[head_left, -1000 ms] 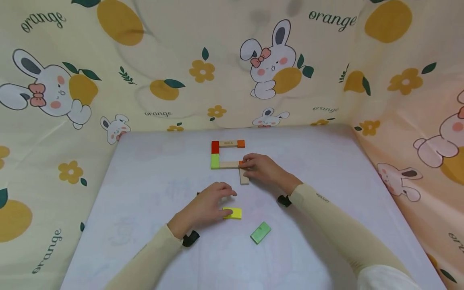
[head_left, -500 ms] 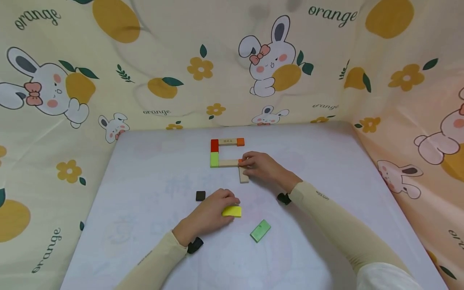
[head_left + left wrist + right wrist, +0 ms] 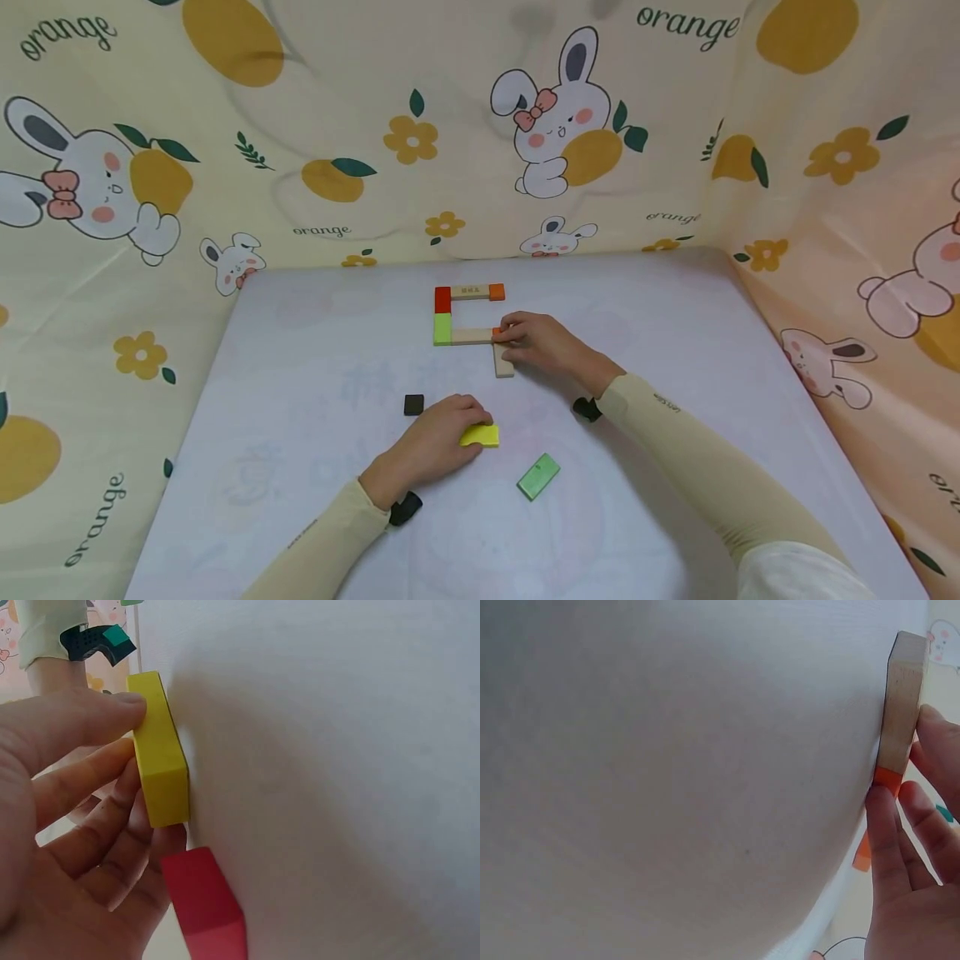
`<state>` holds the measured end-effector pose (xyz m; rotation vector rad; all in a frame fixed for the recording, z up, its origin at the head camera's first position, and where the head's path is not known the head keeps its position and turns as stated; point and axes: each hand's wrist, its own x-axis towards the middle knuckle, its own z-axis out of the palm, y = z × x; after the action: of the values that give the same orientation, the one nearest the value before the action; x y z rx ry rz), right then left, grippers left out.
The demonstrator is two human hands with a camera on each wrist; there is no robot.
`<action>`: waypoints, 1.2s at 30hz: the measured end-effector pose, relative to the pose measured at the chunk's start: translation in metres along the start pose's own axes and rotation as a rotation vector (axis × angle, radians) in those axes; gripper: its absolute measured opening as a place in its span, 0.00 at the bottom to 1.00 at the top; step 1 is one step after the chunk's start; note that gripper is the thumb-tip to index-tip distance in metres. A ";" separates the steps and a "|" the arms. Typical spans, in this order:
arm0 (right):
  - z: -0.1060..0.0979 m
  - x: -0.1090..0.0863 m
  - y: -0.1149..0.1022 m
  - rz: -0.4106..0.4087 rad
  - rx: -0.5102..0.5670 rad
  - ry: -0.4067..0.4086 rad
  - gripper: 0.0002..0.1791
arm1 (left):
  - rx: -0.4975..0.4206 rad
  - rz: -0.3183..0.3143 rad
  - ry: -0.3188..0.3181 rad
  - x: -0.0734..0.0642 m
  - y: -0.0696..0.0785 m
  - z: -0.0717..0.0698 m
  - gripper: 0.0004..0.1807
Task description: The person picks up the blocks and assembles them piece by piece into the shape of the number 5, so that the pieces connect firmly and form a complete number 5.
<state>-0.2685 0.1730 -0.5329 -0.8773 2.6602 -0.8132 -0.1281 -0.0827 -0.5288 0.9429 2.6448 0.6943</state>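
My left hand (image 3: pixel 438 437) pinches a yellow block (image 3: pixel 161 742), the thumb on one side and the fingers on the other. Close below it in the left wrist view lies a red block (image 3: pixel 206 900). At the open figure of blocks, my right hand (image 3: pixel 547 346) holds a plain wooden block (image 3: pixel 901 712), thumb along its side. Its fingertips press on a small orange block (image 3: pixel 887 778) at that block's end. Mostly covered by the fingers in the head view, this orange block joins a wooden block (image 3: pixel 472 336) lying sideways.
The figure continues with a lime block (image 3: pixel 442 329), a red block (image 3: pixel 442 299), a lettered wooden block (image 3: pixel 470 292) and an orange block (image 3: pixel 497 292). A green block (image 3: pixel 538 477) and a black block (image 3: pixel 414 405) lie loose on the white table (image 3: pixel 300 358).
The left hand's fingers have closed in on the yellow block, and the hand has shifted slightly, uncovering the black block. The right hand has stayed in place at the figure.
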 end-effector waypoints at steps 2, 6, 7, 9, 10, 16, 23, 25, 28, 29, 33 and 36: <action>0.000 0.000 0.000 0.005 0.002 -0.002 0.21 | 0.003 -0.002 0.001 0.001 0.000 0.000 0.17; 0.000 0.000 0.000 0.014 0.001 -0.007 0.21 | 0.001 -0.010 0.008 0.002 0.002 0.000 0.18; 0.000 0.000 -0.001 0.016 -0.001 -0.009 0.21 | -0.003 -0.015 0.011 0.003 0.002 0.000 0.18; -0.001 0.000 -0.001 0.019 -0.004 -0.011 0.22 | -0.010 -0.024 0.022 0.004 0.004 -0.002 0.18; -0.001 0.000 -0.001 0.021 -0.005 -0.012 0.22 | -0.014 -0.028 0.029 0.005 0.004 -0.003 0.18; -0.001 -0.001 -0.003 0.025 -0.005 -0.015 0.22 | -0.047 -0.054 0.088 0.015 0.009 -0.008 0.17; -0.001 0.000 -0.002 0.012 -0.012 -0.011 0.22 | -0.052 -0.093 0.125 0.029 0.014 -0.011 0.18; -0.001 0.000 -0.002 0.013 -0.011 -0.010 0.22 | -0.050 -0.100 0.137 0.032 0.015 -0.012 0.18; -0.001 0.000 -0.001 0.010 -0.007 -0.010 0.22 | -0.045 -0.118 0.141 0.037 0.017 -0.012 0.18; -0.001 -0.001 -0.001 0.009 -0.006 -0.009 0.22 | -0.044 -0.125 0.140 0.039 0.017 -0.012 0.19; 0.000 -0.001 0.000 -0.005 -0.007 -0.006 0.22 | -0.027 -0.147 0.140 0.048 0.017 -0.013 0.19; 0.000 -0.001 0.001 -0.015 -0.009 -0.002 0.22 | -0.010 -0.157 0.146 0.053 0.018 -0.014 0.18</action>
<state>-0.2683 0.1744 -0.5341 -0.9015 2.6610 -0.8035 -0.1641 -0.0413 -0.5118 0.6966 2.8013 0.7648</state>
